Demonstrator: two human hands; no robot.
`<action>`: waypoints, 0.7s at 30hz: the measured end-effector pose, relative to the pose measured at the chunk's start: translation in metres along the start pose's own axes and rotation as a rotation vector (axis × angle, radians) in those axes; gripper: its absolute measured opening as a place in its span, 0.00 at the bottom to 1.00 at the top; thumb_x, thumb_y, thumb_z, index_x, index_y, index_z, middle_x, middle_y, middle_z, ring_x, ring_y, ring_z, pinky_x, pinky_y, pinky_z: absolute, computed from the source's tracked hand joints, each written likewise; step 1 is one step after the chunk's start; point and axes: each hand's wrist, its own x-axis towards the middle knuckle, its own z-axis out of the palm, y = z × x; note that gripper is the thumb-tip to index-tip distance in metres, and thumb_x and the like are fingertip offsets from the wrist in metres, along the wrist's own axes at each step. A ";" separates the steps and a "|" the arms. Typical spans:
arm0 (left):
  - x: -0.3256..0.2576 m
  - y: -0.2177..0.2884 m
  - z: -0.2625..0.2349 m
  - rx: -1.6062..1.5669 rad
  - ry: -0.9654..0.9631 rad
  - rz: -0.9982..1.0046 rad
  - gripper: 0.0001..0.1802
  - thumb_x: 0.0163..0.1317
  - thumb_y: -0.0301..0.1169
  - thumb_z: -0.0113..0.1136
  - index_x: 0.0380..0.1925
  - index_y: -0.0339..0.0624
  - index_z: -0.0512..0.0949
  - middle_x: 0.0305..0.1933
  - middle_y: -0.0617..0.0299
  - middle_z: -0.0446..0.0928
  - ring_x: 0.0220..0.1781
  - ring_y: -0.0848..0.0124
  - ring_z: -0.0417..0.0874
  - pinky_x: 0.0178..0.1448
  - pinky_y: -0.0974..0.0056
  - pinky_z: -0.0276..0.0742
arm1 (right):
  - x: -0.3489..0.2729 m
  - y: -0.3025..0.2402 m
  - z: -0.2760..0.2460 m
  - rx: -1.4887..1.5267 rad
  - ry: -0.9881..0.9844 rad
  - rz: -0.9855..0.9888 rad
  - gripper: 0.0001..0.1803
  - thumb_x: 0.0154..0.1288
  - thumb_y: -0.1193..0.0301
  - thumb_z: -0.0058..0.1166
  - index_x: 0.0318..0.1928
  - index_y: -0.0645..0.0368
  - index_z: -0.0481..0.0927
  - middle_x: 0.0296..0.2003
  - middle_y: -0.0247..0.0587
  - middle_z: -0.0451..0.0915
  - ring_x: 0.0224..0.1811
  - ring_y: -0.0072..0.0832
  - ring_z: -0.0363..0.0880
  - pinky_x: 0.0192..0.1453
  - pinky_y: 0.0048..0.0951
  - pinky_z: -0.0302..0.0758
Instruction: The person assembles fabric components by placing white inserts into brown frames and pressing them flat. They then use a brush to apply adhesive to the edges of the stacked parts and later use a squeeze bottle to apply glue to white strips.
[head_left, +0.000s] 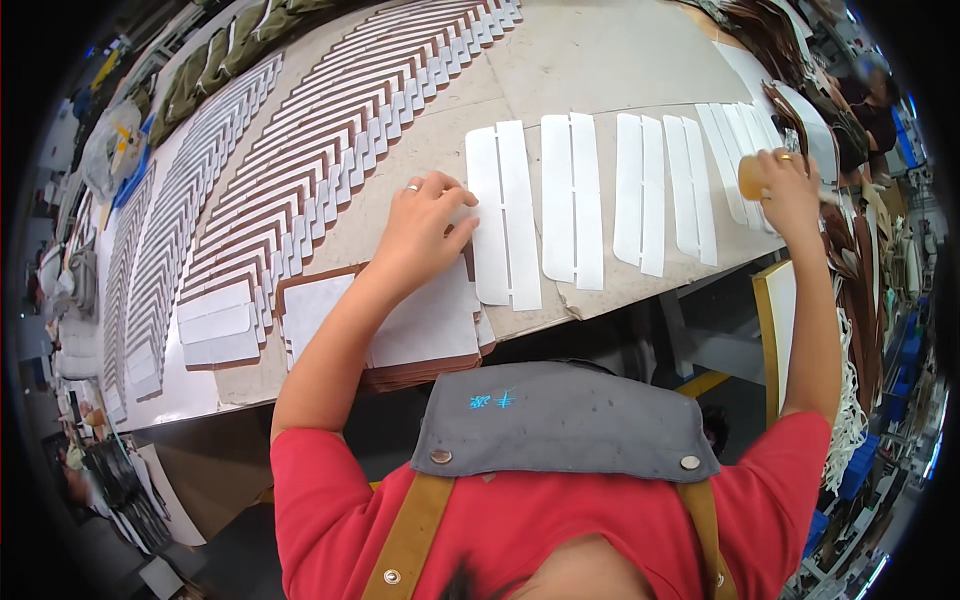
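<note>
My left hand (420, 232) rests on the worktable with its fingertips on the left edge of a pair of white strips (505, 215). More paired white strips (573, 198) lie side by side to the right. Under my left forearm sits a stack of brown-backed white pieces (430, 335). My right hand (785, 190) is out at the right end of the row, closed around a small amber-coloured object (750, 177), over the last white strips (735, 150).
Long overlapping rows of white and brown strips (300, 160) cover the left and far part of the table (600, 60). Flat white pieces (215, 325) lie at the near left. Another person (875, 105) sits at the far right by brown pieces.
</note>
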 end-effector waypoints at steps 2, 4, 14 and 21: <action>-0.003 -0.002 0.000 0.015 0.010 0.054 0.09 0.54 0.32 0.59 0.34 0.43 0.75 0.48 0.59 0.72 0.52 0.59 0.69 0.57 0.56 0.58 | 0.004 0.001 -0.008 0.384 0.123 0.140 0.26 0.48 0.62 0.62 0.48 0.54 0.72 0.43 0.36 0.74 0.50 0.30 0.70 0.59 0.37 0.61; -0.005 -0.005 0.002 0.034 -0.008 0.089 0.09 0.53 0.33 0.59 0.33 0.43 0.74 0.51 0.60 0.72 0.56 0.59 0.68 0.61 0.55 0.55 | 0.008 -0.002 -0.021 0.867 0.175 0.286 0.28 0.49 0.57 0.64 0.49 0.58 0.71 0.40 0.39 0.75 0.46 0.28 0.72 0.52 0.29 0.66; -0.006 -0.007 0.011 0.083 0.000 0.133 0.11 0.52 0.33 0.59 0.34 0.44 0.71 0.53 0.59 0.70 0.59 0.57 0.66 0.63 0.54 0.55 | 0.039 -0.145 -0.058 2.324 0.310 0.084 0.30 0.58 0.50 0.57 0.53 0.56 0.66 0.37 0.27 0.74 0.37 0.16 0.72 0.35 0.21 0.68; -0.006 -0.009 0.008 0.039 -0.019 0.111 0.11 0.52 0.33 0.59 0.33 0.44 0.70 0.53 0.59 0.70 0.58 0.58 0.66 0.61 0.55 0.58 | 0.059 -0.177 -0.045 2.238 0.242 0.056 0.28 0.55 0.51 0.61 0.48 0.55 0.70 0.36 0.29 0.74 0.36 0.18 0.72 0.36 0.23 0.69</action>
